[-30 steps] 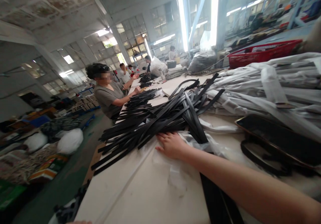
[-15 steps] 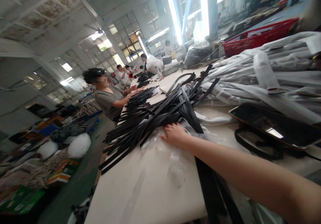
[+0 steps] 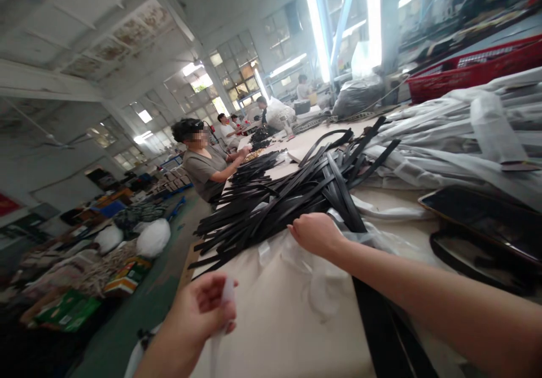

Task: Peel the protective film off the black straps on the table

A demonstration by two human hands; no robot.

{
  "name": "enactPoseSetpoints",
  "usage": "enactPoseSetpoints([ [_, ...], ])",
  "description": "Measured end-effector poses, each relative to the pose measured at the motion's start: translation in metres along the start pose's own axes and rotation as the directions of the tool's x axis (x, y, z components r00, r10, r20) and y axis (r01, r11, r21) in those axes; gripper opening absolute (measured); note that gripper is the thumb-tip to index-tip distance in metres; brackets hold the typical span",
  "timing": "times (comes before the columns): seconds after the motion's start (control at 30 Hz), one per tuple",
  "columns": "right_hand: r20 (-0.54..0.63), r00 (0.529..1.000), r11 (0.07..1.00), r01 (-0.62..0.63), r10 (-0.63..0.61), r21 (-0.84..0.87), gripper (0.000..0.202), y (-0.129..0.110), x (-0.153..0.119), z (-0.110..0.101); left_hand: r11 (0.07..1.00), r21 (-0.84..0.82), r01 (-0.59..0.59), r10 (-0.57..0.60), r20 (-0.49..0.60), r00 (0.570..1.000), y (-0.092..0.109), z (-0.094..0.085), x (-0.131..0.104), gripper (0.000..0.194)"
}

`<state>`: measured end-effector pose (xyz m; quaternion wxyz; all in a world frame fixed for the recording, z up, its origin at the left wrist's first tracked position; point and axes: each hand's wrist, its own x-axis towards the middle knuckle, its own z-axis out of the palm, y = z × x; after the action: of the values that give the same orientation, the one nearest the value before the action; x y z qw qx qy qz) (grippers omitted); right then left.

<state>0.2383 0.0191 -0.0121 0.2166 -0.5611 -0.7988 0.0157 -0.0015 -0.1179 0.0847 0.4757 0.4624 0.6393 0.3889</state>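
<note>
My left hand (image 3: 203,307) has its fingers curled around a thin, whitish translucent plastic strip (image 3: 227,294), above the near part of the table. The strip's lower end hangs below the hand. Close to the heap of black straps (image 3: 292,197), my right hand (image 3: 317,233) is closed, with its fingers bent down and partly hidden. Crumpled clear plastic film (image 3: 320,288) lies under and around it; whether the fingers grip the film does not show. A wide black strap (image 3: 376,321) runs beneath my right forearm and off the table's near edge.
Strips in white wrapping (image 3: 457,124) are piled at the right, before a red basket (image 3: 436,82). A dark phone (image 3: 486,214) lies on the right. Across the pale table (image 3: 288,333), a co-worker (image 3: 203,163) works at the left edge. Sacks and boxes (image 3: 68,307) cover floor at left.
My left hand has come into view from below, holding the plastic strip. My right hand's spread fingers have curled closed over the film. The view has swung slightly left.
</note>
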Motion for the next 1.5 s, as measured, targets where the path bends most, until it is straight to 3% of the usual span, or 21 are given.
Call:
enactPoseSetpoints([
  [0.03, -0.028, 0.999, 0.999, 0.018, -0.016, 0.051, 0.047, 0.0, 0.0, -0.003, 1.0, 0.0, -0.019, 0.019, 0.056, 0.998, 0.003, 0.016, 0.017, 0.047],
  [0.1, -0.039, 0.997, 0.938, 0.081, -0.072, 0.336, 0.052, -0.001, 0.0, -0.004, 0.998, 0.003, -0.065, 0.064, 0.145, 0.987, 0.007, 0.046, 0.05, 0.044],
  [0.13, -0.026, 0.994, 0.836, 0.106, -0.109, 0.538, 0.051, -0.002, 0.0, -0.002, 0.997, 0.0, -0.082, 0.081, 0.178, 0.981, 0.006, 0.058, 0.065, 0.044],
  [0.2, 0.005, 0.987, 0.525, 0.081, -0.16, 0.847, 0.04, -0.004, 0.003, 0.004, 0.994, -0.013, -0.113, 0.113, 0.224, 0.968, 0.001, 0.076, 0.09, 0.043],
  [0.27, 0.035, 0.991, 0.349, 0.013, -0.131, 0.937, 0.026, -0.004, 0.006, 0.012, 0.99, -0.033, -0.137, 0.141, 0.24, 0.961, -0.009, 0.088, 0.109, 0.042],
  [0.37, 0.077, 0.995, 0.305, -0.054, -0.065, 0.951, 0.02, -0.001, 0.01, 0.021, 0.984, -0.092, -0.156, 0.173, 0.221, 0.96, -0.024, 0.095, 0.125, 0.043],
  [0.47, 0.084, 0.985, 0.256, -0.044, -0.148, 0.966, 0.042, 0.004, 0.012, 0.023, 0.983, -0.101, -0.155, 0.173, 0.215, 0.961, -0.034, 0.094, 0.128, 0.041],
  [0.57, 0.063, 0.968, 0.282, 0.009, -0.243, 0.96, 0.038, 0.005, 0.011, 0.021, 0.988, -0.059, -0.14, 0.15, 0.211, 0.966, -0.038, 0.088, 0.127, 0.036],
  [0.73, 0.217, 0.95, 0.233, -0.164, -0.223, 0.959, 0.03, -0.001, 0.007, 0.019, 0.971, 0.071, -0.227, 0.199, 0.278, 0.94, -0.045, 0.081, 0.128, 0.025],
  [0.9, 0.031, 0.999, 0.454, -0.01, -0.04, 0.891, 0.015, -0.011, 0.004, 0.017, 0.936, 0.169, -0.309, 0.244, 0.321, 0.915, -0.043, 0.078, 0.128, 0.048],
  [0.97, 0.018, 1.0, 0.571, -0.015, 0.001, 0.821, 0.009, -0.014, 0.002, 0.015, 0.933, 0.187, -0.309, 0.241, 0.314, 0.918, -0.041, 0.077, 0.127, 0.053],
  [1.03, 0.052, 0.998, 0.667, -0.059, 0.03, 0.742, 0.01, -0.017, 0.0, 0.013, 0.934, 0.192, -0.302, 0.232, 0.315, 0.92, -0.04, 0.076, 0.127, 0.047],
  [1.13, 0.057, 0.996, 0.728, -0.086, 0.064, 0.681, 0.015, -0.019, -0.002, 0.011, 0.946, 0.174, -0.272, 0.203, 0.336, 0.92, -0.04, 0.075, 0.127, 0.036],
  [1.23, -0.004, 1.0, 0.788, -0.011, 0.018, 0.616, 0.015, -0.02, -0.004, 0.01, 0.964, 0.119, -0.236, 0.174, 0.387, 0.906, -0.04, 0.075, 0.128, 0.022],
  [1.37, -0.007, 0.998, 0.746, 0.055, -0.067, 0.664, 0.009, -0.022, -0.008, 0.014, 0.97, 0.008, -0.242, 0.215, 0.436, 0.874, -0.04, 0.077, 0.13, 0.018],
  [1.5, 0.083, 0.99, 0.646, 0.008, -0.11, 0.763, 0.021, -0.018, -0.003, 0.024, 0.982, -0.019, -0.189, 0.184, 0.347, 0.92, -0.041, 0.078, 0.13, 0.02],
])
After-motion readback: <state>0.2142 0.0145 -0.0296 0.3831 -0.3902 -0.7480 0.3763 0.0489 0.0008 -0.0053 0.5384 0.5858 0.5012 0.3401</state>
